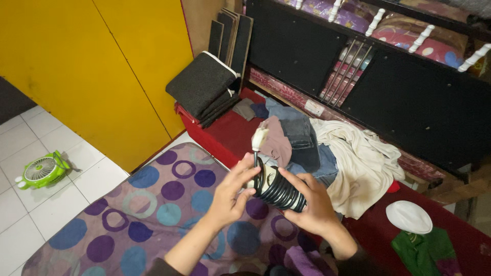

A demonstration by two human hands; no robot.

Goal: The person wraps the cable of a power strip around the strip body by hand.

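Far left of the cable coil [276,190], a small green fan [43,170] sits on the white tile floor. Nearer, a purple mattress w/ circles [153,204] lies under both arms. Left hand [231,197] has fingers curled on the coil's left end, by the white plug [259,138] sticking up above it. Coil's black, wound tight, held mid-air above the mattress. Right hand [312,204] grips its right end. Behind the coil, a clothes pile [327,148]; right of it, a white cap [408,216].
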